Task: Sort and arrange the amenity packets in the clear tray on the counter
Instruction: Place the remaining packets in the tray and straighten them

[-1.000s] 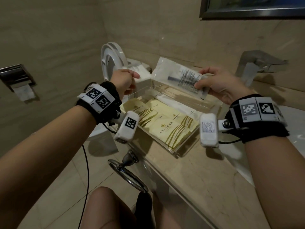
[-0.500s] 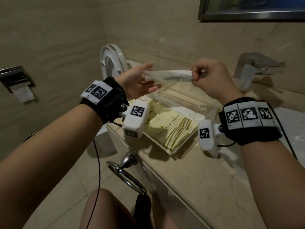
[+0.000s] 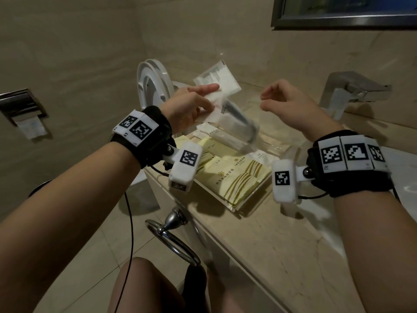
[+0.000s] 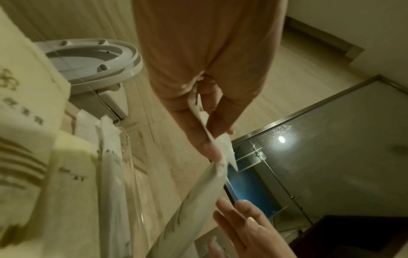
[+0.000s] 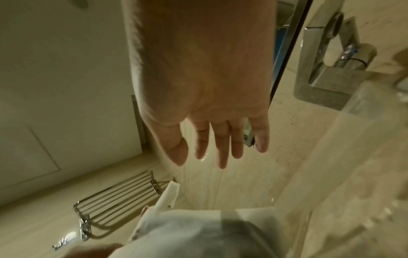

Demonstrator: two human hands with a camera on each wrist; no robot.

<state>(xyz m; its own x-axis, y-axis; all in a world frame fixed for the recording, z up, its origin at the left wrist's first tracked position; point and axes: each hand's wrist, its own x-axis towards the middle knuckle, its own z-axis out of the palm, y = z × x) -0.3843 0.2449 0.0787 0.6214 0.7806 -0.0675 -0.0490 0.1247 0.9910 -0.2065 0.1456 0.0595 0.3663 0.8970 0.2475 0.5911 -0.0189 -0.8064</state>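
Observation:
My left hand (image 3: 209,96) hovers over the back of the clear tray (image 3: 235,208), pinching white packets between thumb and fingers (image 4: 209,148). A flat white packet (image 3: 217,79) sticks up from the pinch. A translucent packet with a dark comb (image 3: 239,123) hangs down and to the right over the tray. My right hand (image 3: 268,100) floats just right of it with relaxed fingers (image 5: 220,148) and holds nothing. Yellow packets (image 3: 234,177) lie in the tray's near half and white packets (image 3: 209,132) lie behind them.
The tray sits at the left end of a beige stone counter (image 3: 282,245). A chrome faucet (image 3: 352,93) and the sink (image 3: 404,177) are to the right. A raised toilet lid (image 3: 153,84) stands behind the tray and a towel ring (image 3: 173,240) hangs below the counter edge.
My right hand has let go of the comb packet's right end and drawn back, fingers spread. The packet, stretched level between both hands before, now hangs from my left hand.

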